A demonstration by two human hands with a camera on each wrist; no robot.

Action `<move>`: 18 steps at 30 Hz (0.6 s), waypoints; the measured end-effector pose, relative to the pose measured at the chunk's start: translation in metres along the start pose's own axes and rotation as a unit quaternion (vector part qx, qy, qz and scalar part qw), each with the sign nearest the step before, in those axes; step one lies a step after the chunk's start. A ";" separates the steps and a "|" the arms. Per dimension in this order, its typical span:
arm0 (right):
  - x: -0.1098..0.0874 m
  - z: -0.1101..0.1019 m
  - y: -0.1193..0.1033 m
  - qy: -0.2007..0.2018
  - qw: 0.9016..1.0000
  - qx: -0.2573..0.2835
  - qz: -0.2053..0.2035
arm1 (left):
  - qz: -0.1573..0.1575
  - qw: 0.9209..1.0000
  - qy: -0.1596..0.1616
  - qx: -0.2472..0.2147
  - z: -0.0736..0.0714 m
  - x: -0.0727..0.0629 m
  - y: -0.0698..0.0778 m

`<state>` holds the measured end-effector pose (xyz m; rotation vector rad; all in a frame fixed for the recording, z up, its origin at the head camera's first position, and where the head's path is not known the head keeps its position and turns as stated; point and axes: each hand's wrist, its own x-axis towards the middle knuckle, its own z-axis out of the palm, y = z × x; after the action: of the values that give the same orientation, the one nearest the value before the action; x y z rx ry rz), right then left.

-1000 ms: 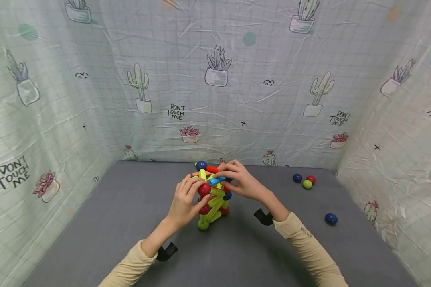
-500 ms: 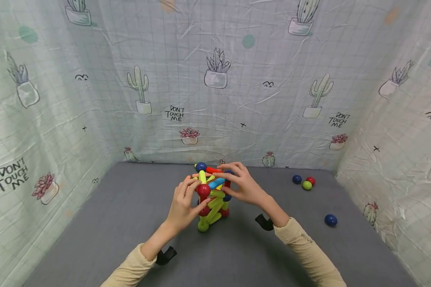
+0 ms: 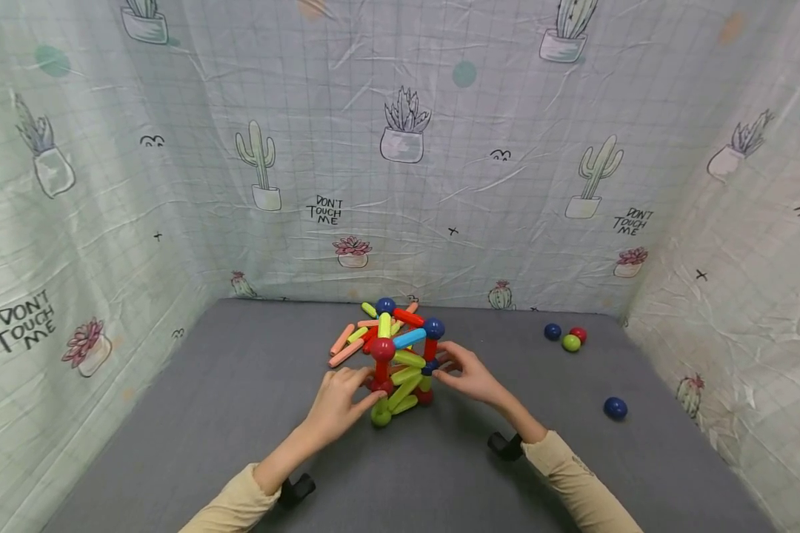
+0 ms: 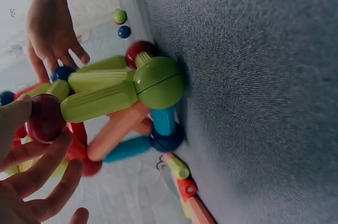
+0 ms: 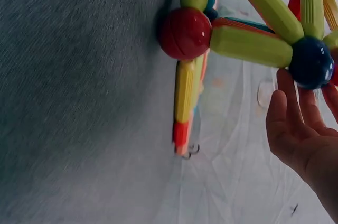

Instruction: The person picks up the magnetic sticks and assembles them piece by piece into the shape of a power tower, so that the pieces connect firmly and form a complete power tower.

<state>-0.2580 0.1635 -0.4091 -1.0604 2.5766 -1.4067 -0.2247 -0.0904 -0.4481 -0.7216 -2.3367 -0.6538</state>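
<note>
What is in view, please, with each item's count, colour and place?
Tabletop: one, grey, foreground
Cactus-print sheeting: seemingly one, pale, behind and both sides
Ball-and-stick structure: one, multicoloured, mid-table
Loose sticks: several, pink, yellow-green and red, behind the structure
Loose balls: four (two blue, one red, one green), at right
Wrist-worn pieces: two, black, one per side
Sleeves: two, beige, bottom
Left hand: one, bare, pinching the structure's lower red ball
Right hand: one, bare, at its lower blue ball

Lime rods, red ball, blue ball, pale cactus-print backdrop
</note>
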 end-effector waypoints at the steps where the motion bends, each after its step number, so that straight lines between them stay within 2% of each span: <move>1: -0.002 -0.001 0.003 0.005 1.000 -0.002 -0.003 | -0.002 1.000 -0.005 -0.002 0.001 0.001 0.000; 8: -0.017 -0.019 0.039 0.005 1.000 -0.007 0.007 | -0.004 0.999 -0.043 -0.028 0.019 0.019 0.001; 13: -0.030 -0.033 0.041 0.011 0.999 -0.012 0.049 | -0.003 0.997 -0.066 -0.033 0.035 0.035 0.005; 18: -0.038 -0.039 0.039 0.014 0.996 -0.030 0.084 | 0.003 0.997 -0.074 -0.029 0.047 0.050 0.002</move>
<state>-0.2629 0.2276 -0.4260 -0.8120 2.6695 -1.3230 -0.2753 -0.0442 -0.4471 -0.8283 -2.4569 -0.6903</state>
